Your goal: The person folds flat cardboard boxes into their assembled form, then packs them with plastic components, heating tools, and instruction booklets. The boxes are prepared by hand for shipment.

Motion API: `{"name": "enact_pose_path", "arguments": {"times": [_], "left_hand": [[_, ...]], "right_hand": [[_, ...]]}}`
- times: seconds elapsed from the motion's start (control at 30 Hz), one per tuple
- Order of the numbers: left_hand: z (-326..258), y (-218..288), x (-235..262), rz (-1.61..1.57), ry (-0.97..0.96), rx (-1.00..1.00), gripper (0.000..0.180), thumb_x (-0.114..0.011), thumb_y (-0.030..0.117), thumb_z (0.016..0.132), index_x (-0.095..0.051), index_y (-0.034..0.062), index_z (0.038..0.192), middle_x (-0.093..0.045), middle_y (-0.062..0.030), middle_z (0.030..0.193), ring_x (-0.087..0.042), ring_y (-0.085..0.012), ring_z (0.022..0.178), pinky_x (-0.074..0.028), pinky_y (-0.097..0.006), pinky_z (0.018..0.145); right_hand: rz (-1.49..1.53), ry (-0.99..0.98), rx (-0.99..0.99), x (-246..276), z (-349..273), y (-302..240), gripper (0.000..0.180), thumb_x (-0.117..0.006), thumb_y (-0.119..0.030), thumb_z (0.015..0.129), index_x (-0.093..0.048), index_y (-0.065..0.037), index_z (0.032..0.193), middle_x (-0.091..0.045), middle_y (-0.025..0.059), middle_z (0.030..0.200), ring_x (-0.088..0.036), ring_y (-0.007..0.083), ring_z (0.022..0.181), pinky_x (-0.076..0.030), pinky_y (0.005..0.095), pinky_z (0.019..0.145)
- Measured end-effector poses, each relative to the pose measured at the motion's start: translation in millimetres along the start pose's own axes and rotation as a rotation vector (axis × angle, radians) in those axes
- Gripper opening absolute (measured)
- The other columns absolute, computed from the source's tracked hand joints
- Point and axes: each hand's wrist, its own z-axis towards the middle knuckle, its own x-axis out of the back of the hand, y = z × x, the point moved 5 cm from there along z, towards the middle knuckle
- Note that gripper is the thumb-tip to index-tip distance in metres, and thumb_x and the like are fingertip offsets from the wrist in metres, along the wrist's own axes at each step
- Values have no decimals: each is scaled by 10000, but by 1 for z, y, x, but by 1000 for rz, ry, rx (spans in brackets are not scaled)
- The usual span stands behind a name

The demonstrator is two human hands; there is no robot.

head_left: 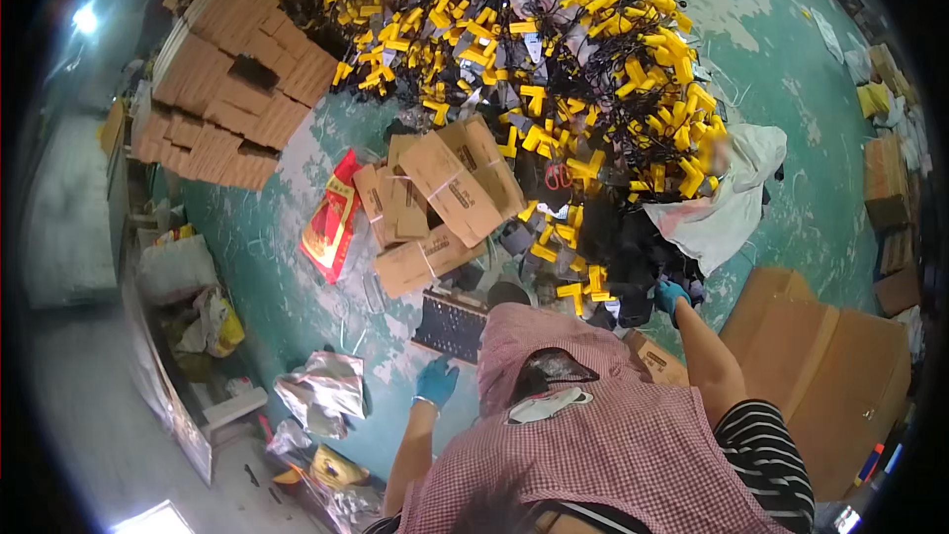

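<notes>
The work area is a worn green floor (820,168) with pale scuffed patches, seen from above. A large heap of yellow angled parts (672,119) with black cables covers the upper middle of the floor. A stack of flat cardboard (237,79) stands at the upper left. Strapped brown cartons (450,188) lie on top of one another in front of the heap, and a red and yellow bag (334,218) lies just beside them on the left. A white sack (732,198) lies along the right side of the heap.

Your right hand (672,299), in a blue glove, is at the near edge of the heap, beside the black items (633,307). You cannot tell from this view whether its fingers are closed on one of them. To the right of your arm is a large brown cardboard box (830,366).

Your left hand (435,381), also gloved in blue, is low, with its fingers extended and apart. It is near the lower edge of a black tray (450,326) with rows of small marks; contact cannot be determined. Crumpled silver wrapping (326,391) lies farther left.
</notes>
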Motion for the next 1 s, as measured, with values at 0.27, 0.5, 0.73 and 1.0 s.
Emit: {"name": "enact_pose_path", "arguments": {"times": [0.27,0.5,0.73,1.0], "left_hand": [[97,-67,29,107,-305,-98,436,-580,344,940,-609,67,1276,-679,-230,1134,-646,-388,1063,-511,-466,911],[313,-49,4,-279,-108,143,438,-544,341,994,-553,60,1329,-682,-226,1087,-664,-351,966,-519,-402,842],[621,-108,-72,-1282,295,406,529,-559,420,1016,-468,74,1407,-539,-95,1378,-560,-236,1218,-515,-362,899],[709,-156,-76,-788,281,23,593,-554,361,1014,-389,74,1507,-487,-217,1419,-509,-330,1278,-447,-465,1059]], "right_hand": [[139,-2,-167,-78,-39,-152,404,-619,-299,908,-664,-84,1247,-700,148,1206,-678,285,1103,-528,390,920],[50,274,267,-92,116,-280,546,-660,-183,841,-559,-135,1375,-635,218,1234,-593,419,1132,-492,457,995],[-17,392,283,-209,362,-347,553,-730,-218,848,-542,-176,1366,-692,180,1006,-663,424,920,-543,490,812],[-347,276,216,-266,432,-381,814,-736,-219,785,-383,-224,1519,-701,169,1081,-698,365,931,-561,454,796]]}}
